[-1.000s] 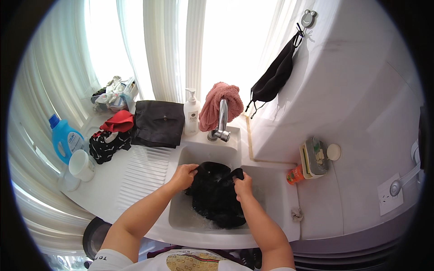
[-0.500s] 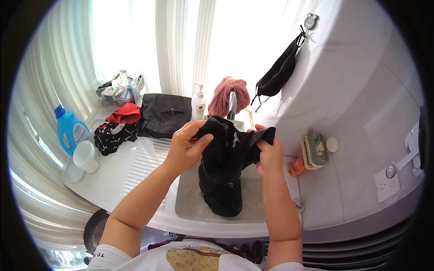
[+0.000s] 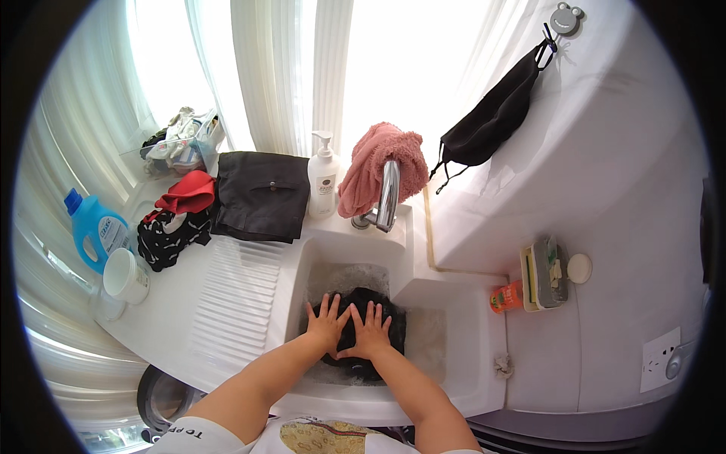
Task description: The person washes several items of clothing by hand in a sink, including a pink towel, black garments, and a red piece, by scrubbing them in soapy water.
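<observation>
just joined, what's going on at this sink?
A person has both bare hands down in the white sink. The left hand and right hand are spread, side by side, on a black cloth lying in cloudy water; neither is gripping it. A pink cloth hangs at the tap, and a dark grey cloth item lies behind the ribbed washboard.

Cloth [image 3: 355,369] in sink [image 3: 469,333], washbd [image 3: 236,295] on L
</observation>
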Demonstrator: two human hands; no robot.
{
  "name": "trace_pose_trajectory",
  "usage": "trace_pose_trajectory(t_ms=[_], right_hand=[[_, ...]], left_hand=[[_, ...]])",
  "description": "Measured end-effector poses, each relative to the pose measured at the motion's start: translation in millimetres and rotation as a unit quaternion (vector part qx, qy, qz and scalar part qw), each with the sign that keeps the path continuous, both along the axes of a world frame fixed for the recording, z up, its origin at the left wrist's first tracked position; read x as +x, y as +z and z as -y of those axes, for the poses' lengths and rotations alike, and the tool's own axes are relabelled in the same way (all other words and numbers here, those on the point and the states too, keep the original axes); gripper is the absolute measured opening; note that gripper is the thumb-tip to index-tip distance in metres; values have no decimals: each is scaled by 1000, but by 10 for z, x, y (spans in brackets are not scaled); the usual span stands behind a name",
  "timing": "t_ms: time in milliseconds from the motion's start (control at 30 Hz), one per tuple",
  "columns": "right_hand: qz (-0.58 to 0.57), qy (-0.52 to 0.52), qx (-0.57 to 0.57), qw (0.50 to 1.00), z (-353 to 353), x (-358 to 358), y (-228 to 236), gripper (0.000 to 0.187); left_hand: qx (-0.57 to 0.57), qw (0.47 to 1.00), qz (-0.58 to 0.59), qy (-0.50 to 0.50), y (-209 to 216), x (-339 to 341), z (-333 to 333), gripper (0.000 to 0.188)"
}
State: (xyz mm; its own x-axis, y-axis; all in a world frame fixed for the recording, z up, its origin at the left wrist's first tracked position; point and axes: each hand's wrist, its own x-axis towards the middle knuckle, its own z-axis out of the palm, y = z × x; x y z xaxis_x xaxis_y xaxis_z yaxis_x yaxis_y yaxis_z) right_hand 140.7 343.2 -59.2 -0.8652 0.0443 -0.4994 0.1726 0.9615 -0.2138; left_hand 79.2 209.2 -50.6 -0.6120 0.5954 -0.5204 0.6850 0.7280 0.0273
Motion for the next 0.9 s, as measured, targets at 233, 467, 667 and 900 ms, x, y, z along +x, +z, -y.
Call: trace_pose_trajectory(t_ms=[233, 467, 667, 900], right_hand=[[15, 7, 13, 1000, -19, -249, -345, 132], [-83, -1, 3, 997, -134, -329, -564, 106], [-228, -133, -107, 959, -168, -48, -273, 47], [-396, -369, -458, 705, -328, -106, 1267, 21]], left_hand=[[-2, 999, 27, 28, -488, -252, -90, 135], [12, 998, 3, 55, -486, -344, -191, 107], [158, 968, 92, 171, 58, -262, 68, 72], [556, 820, -7, 135, 1562, -387, 266, 34]])
